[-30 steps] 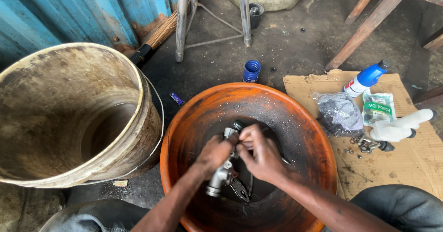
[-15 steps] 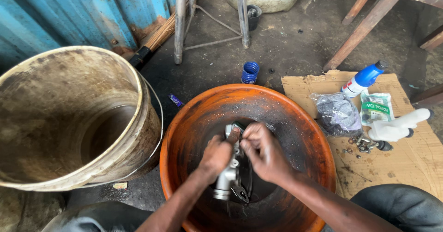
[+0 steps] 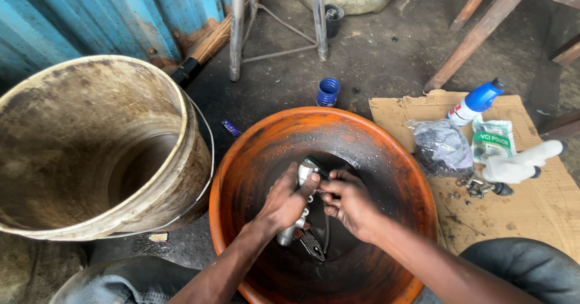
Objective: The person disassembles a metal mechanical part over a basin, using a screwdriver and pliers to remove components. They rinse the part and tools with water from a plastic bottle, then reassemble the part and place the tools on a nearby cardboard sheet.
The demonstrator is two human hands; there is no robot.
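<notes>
Both hands grip greasy metal part, orange basin.

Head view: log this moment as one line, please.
left hand: grips metal part | right hand: fingers at part's top | where: inside orange basin | nearby: pliers

Metal part now steeper in the hands (marginally).

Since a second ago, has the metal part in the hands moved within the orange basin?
No real shift: the metal part remains at the basin's centre, held by both hands, as before; only its tilt changes slightly.
</notes>
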